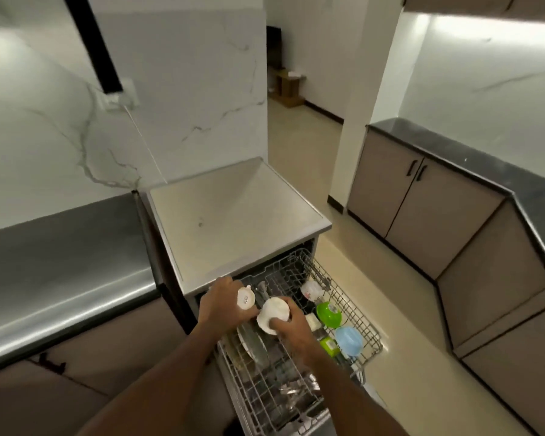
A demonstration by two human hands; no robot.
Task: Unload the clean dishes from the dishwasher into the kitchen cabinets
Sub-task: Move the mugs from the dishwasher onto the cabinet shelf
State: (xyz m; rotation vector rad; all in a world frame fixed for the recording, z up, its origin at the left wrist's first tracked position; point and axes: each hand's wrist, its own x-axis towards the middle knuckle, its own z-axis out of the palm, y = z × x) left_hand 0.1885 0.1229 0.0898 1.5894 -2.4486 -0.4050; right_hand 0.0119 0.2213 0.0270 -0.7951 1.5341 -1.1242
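Note:
The dishwasher's wire rack (pixel 370 333) is pulled out below me. My left hand (pixel 222 305) grips a white cup (pixel 245 298) turned bottom-up over the rack's left side. My right hand (pixel 291 328) holds a second white cup (pixel 272 313) just beside it. In the rack stand a plate (pixel 249 343), a green bowl (pixel 328 313), a blue bowl (pixel 348 339), a clear cup (pixel 310 290) and a green sponge-like block (pixel 329 346). Cutlery (pixel 291 390) lies at the rack's near end.
The dishwasher's flat top (pixel 233 206) lies just beyond the rack. A steel counter (pixel 60 265) runs to the left. Brown cabinets (pixel 419 196) with black handles under a dark counter (pixel 485 171) line the right side. Cream floor (pixel 400 297) lies between.

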